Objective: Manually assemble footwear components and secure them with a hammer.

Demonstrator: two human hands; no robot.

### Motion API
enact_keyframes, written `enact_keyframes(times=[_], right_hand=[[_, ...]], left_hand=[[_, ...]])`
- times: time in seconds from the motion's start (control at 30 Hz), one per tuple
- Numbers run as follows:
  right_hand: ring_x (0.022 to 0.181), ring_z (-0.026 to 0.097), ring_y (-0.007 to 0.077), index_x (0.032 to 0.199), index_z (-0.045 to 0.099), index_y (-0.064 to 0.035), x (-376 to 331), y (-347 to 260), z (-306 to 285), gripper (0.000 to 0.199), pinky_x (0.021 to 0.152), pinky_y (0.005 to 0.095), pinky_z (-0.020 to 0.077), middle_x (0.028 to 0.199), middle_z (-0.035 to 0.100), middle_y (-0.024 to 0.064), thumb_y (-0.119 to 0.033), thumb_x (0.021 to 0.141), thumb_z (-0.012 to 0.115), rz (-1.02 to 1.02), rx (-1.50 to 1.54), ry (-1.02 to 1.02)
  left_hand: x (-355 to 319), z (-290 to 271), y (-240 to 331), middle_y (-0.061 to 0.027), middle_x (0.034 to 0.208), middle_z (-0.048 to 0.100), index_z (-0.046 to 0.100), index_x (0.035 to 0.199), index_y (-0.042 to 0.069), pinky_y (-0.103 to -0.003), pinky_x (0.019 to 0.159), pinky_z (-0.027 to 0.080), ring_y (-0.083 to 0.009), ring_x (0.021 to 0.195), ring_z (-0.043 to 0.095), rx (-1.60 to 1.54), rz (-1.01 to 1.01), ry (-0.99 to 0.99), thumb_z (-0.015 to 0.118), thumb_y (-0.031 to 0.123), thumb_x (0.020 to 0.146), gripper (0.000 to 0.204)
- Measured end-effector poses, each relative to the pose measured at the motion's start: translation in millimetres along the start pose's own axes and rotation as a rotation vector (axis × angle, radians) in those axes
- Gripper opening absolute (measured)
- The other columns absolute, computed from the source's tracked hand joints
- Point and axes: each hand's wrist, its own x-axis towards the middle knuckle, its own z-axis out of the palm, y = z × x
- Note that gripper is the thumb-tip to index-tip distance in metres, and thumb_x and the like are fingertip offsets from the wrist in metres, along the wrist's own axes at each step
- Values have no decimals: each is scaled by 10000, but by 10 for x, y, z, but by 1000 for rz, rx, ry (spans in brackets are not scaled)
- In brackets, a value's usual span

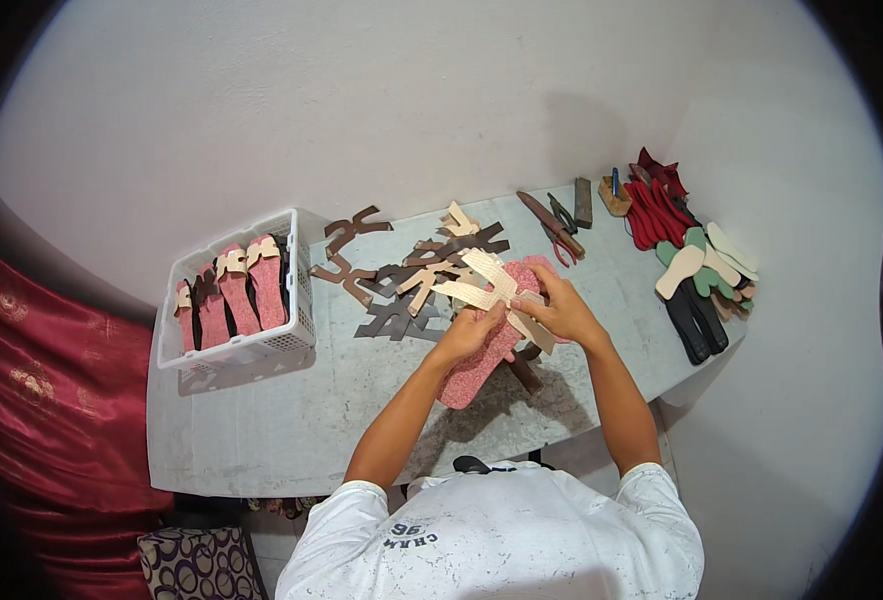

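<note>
A pink sandal sole (472, 375) lies tilted over the middle of the grey table (292, 420), raised at its far end. Across its upper part sits a beige H-shaped strap piece (490, 280). My left hand (472, 328) grips the sole's left side and the strap's edge. My right hand (562, 308) presses on the strap from the right. A dark stand (524, 372) shows under the sole.
Loose brown, grey and beige strap pieces (402, 285) lie behind the sole. A white basket (262, 345) at the left holds several finished pink sandals (242, 290). Pliers (562, 232) and tools lie at the back. Stacked soles in red, green, beige and black (697, 275) fill the right end.
</note>
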Motion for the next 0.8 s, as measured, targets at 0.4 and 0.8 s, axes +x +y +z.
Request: enact_keyframes(times=[0.4,0.8], right_hand=[[728,577,85,1081,583,33,-25,348,-96,380,634,258,485,845,625,40,-163,799,747,92,215,16],[763,601,93,1061,603,37,-37,86,36,368,652,265,497,880,647,53,-177,804,757,107,434,-115]], left_hand=[[-126,-81,154,-75,825,591,567,986,3,-292,574,438,-155,681,570,729,544,780,657,251,884,283],[-153,250,409,-147,1026,624,639,1047,11,-377,815,487,-283,935,623,1129,592,533,772,192,734,385]])
